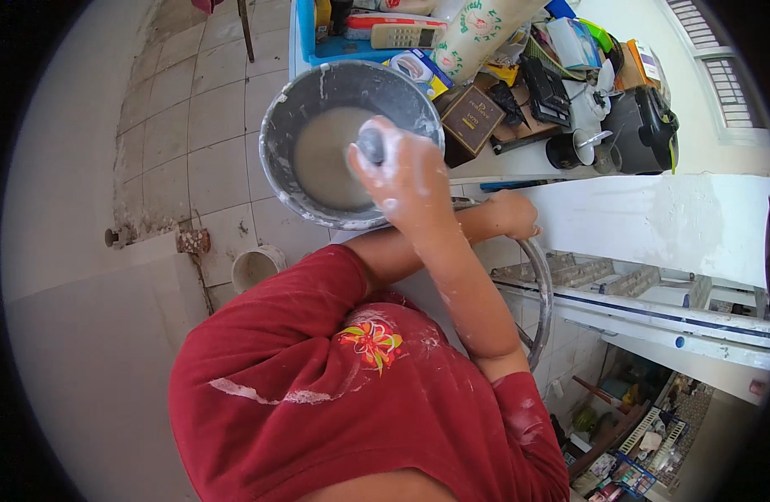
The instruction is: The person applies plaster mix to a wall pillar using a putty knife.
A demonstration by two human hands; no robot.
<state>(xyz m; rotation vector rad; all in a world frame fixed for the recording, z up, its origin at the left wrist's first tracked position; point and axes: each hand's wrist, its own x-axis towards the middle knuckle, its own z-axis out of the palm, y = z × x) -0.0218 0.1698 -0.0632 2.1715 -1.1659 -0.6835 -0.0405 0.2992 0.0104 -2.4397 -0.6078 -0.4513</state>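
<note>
Over the near side of a dark grey bucket (pixel 272 155), my right hand (pixel 406 171) is closed around a tool with a rounded grey end (pixel 371 145). White smears coat its fingers, and the rest of the tool is hidden by the hand. Cloudy, off-white liquid (pixel 335 159) lies in the bucket, whose rim is splashed white. My left arm crosses beneath the right one. Away to the right of the bucket, my left hand (pixel 512 214) is curled over a curved grey tube (pixel 542 280), spotted with white.
Beyond the bucket, a cluttered white surface holds a blue tray (pixel 351 48), a brown box (pixel 471 120) and a black appliance (pixel 640 125). A small whitish pail (pixel 258 266) stands on the tiled floor (pixel 218 117). At right lies a ladder (pixel 603 272).
</note>
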